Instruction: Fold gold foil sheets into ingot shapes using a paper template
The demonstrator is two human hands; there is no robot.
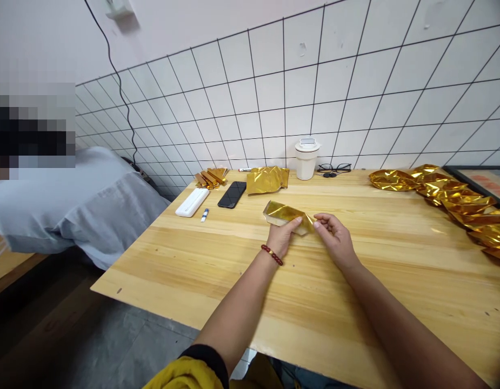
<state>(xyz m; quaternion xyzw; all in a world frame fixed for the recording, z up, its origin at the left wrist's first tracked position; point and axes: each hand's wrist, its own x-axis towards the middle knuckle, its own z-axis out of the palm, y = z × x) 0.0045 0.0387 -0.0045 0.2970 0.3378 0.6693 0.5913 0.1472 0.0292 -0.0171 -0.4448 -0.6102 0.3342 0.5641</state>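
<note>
A sheet of gold foil paper (282, 210), partly folded with a pale underside showing at its left, is held just above the wooden table. My left hand (282, 235), with a beaded bracelet on the wrist, grips its lower middle, thumb on top. At the sheet's right end, my right hand (334, 235) pinches the narrow corner between thumb and fingers. Behind the sheet lies a stack of gold foil sheets (267, 180). A bundle of folded gold strips (211, 177) rests farther left.
A black phone (232, 194), a white power bank (192, 202) and a small blue-and-white tube (205, 215) lie on the left. A white lidded cup (306, 159) and glasses (334, 168) stand by the tiled wall. Folded gold foil pieces (448, 197) line the right. A person in grey (79, 205) leans at left.
</note>
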